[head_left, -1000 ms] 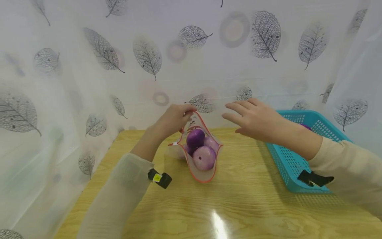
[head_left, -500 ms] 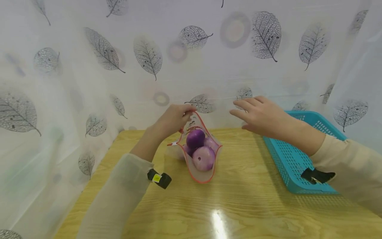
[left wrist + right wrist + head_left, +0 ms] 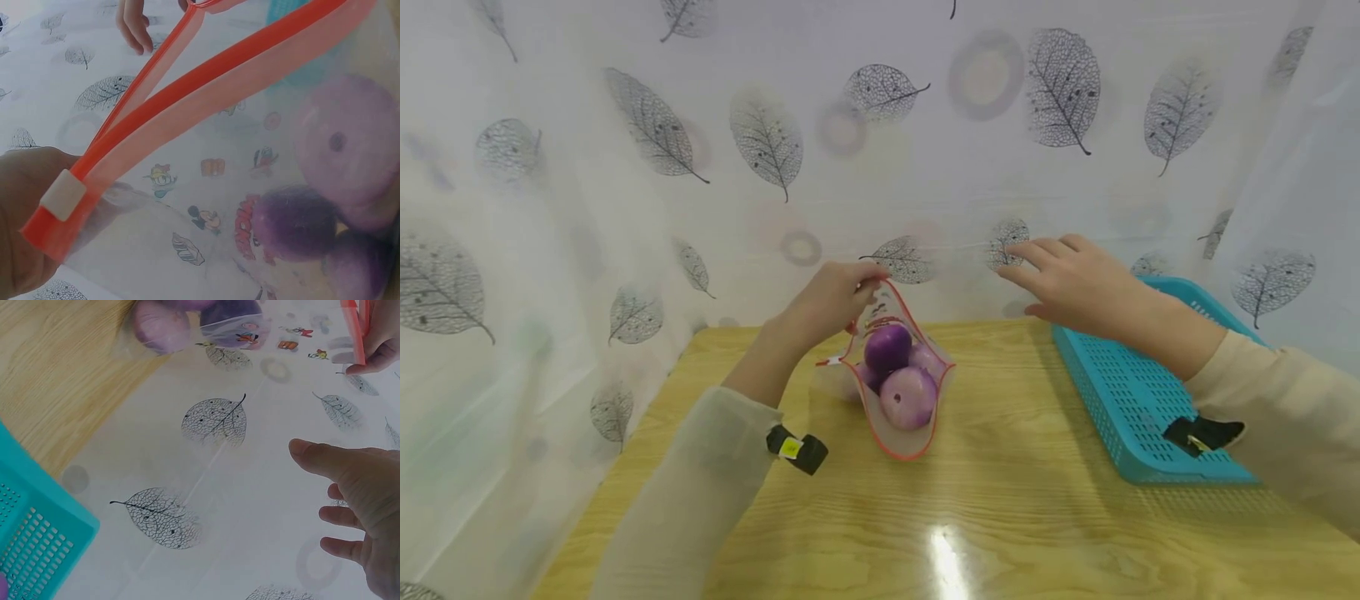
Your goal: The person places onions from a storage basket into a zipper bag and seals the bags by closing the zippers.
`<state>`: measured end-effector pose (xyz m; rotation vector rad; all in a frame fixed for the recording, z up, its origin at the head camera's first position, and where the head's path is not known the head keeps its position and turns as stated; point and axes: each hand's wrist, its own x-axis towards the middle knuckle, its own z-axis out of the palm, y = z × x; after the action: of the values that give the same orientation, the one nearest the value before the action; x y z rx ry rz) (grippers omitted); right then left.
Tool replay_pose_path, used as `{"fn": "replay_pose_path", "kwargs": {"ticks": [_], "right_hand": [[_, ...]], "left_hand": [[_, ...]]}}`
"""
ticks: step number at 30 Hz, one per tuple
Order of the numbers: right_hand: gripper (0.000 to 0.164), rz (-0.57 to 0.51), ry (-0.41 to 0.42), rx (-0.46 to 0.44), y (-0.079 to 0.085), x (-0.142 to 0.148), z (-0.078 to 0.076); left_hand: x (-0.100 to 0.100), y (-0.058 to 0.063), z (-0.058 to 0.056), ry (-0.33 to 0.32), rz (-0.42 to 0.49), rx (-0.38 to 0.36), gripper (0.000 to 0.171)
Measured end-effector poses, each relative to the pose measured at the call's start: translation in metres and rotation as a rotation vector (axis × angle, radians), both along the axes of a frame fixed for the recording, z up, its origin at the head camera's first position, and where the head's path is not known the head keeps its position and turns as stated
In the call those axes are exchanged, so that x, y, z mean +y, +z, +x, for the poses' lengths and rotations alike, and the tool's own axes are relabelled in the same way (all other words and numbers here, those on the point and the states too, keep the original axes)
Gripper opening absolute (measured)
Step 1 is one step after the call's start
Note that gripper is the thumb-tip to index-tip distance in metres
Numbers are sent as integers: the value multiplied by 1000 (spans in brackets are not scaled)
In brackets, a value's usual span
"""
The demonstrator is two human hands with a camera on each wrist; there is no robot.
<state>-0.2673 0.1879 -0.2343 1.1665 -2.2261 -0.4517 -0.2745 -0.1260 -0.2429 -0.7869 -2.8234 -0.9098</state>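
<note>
A clear zip bag (image 3: 904,455) with a red edge stands on the table, its mouth gaping toward me. Inside it lie several round purple vegetables that look like onions: a dark one (image 3: 887,347) on top and a paler one (image 3: 908,398) with a dark spot in front. My left hand (image 3: 827,307) pinches the bag's upper edge. The left wrist view shows a white slider (image 3: 63,195) at one end of the red zip and small cartoon prints on the film. My right hand (image 3: 1078,287) is raised in the air between bag and basket, fingers spread and holding nothing.
A turquoise perforated basket (image 3: 1093,417) stands on the right of the wooden table (image 3: 820,517), partly under my right forearm. A bit of something purple (image 3: 2,589) shows inside it in the right wrist view. A white leaf-print sheet (image 3: 925,192) hangs behind.
My right hand has moved right, away from the bag and toward the basket, with its fingers still spread. The left hand and the bag have stayed in place.
</note>
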Motion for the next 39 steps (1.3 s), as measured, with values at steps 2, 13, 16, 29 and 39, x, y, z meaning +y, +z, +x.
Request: {"fn": "replay_pose_path", "kwargs": {"ticks": [2, 13, 16, 29, 39], "right_hand": [[65, -6, -8, -6, -1, 3, -1], [64, -8, -53, 0, -6, 22, -12], [62, 6, -97, -18, -8, 27, -15], [62, 53, -212, -88, -17, 41, -25], [61, 39, -225, -108, -25, 48, -33]], "left_hand": [[-1, 0, 0, -4, -3, 3, 31], [0, -1, -1, -4, -12, 28, 30], [0, -2, -1, -9, -8, 36, 30], [-2, 0, 0, 9, -20, 26, 30], [-1, -1, 0, 4, -10, 23, 31]]}}
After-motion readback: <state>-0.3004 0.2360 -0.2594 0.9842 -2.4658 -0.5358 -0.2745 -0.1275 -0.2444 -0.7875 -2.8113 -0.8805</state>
